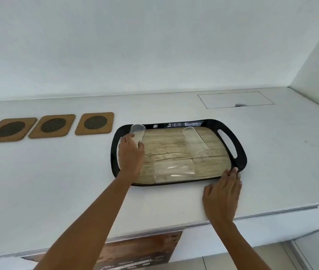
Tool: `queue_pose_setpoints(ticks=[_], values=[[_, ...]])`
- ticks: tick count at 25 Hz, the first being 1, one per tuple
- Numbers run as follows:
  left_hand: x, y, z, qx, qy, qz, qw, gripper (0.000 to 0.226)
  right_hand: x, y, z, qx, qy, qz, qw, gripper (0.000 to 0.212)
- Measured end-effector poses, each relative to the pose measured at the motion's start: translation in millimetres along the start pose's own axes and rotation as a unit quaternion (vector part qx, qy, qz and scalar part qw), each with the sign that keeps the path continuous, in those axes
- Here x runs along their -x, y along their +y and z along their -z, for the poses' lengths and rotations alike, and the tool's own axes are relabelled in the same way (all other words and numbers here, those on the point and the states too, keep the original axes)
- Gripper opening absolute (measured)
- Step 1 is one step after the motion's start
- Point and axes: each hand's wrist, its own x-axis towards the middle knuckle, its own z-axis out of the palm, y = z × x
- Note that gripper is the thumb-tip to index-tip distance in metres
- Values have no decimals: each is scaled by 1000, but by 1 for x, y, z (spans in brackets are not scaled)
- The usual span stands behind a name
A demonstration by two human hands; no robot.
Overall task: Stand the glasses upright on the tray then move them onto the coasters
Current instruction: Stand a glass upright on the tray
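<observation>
A black-rimmed tray (240, 152) with a wood-pattern floor sits on the white counter. Three clear glasses are on it. My left hand (130, 152) is shut on the far-left glass (137, 131), which stands nearly upright at the tray's left end. A second glass (194, 143) lies on its side at the right, mouth toward me. A third glass (174, 170) lies on its side near the front rim. My right hand (222, 193) rests flat on the counter, fingertips touching the tray's front-right corner. Three brown square coasters (95, 123) (53, 125) (9, 129) lie in a row to the left.
The white counter (57, 182) runs back to a white wall, with another wall at the right. A rectangular inset panel (236, 99) lies in the counter behind the tray. The counter's front edge runs just below my right hand.
</observation>
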Motion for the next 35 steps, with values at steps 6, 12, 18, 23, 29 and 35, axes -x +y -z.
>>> queue_pose_setpoints(ticks=[6,12,18,23,29,35], values=[[-15,0,-11,-140,-21,43,989,67,-2,5,-12,-12,-7,52,999,59],[-25,-10,-7,-137,-20,59,989,75,-2,7,-14,-12,-3,53,999,59],[-33,-10,1,-54,-15,66,996,61,-2,4,-10,-25,-2,42,999,57],[-36,1,13,29,11,46,998,41,-3,3,-9,-30,0,40,999,58],[-41,16,34,490,-187,299,797,20,-3,4,-9,-29,-3,35,999,59],[-42,25,40,630,-251,335,654,29,-4,4,-11,-22,-6,36,999,60]])
